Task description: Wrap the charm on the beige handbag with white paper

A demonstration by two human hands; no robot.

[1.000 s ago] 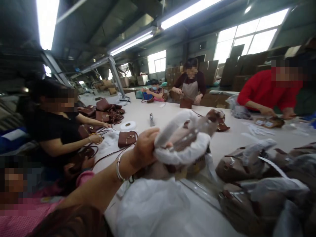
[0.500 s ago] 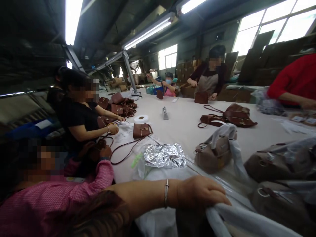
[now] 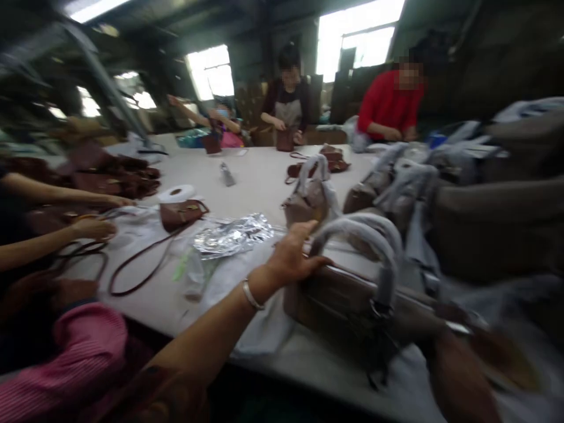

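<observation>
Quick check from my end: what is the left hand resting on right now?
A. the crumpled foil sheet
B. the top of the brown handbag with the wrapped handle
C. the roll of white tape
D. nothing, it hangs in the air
B: the left hand lies on the near end of the brown handbag, beside its wrapped handle; the foil sheet lies apart from it.

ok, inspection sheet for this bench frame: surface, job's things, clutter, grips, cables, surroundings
surface: pale worktable, largely covered.
job's things: brown handbag with wrapped handle, lying on white wrapping.
clutter: crumpled foil, small brown bag with long strap, white tape roll, more wrapped bags.
grips: left hand rests on the handbag's end, fingers spread; right hand blurred, grip unclear.
cables: nothing seen.
surroundings: co-workers around the table, person in red opposite; windows behind.
</observation>
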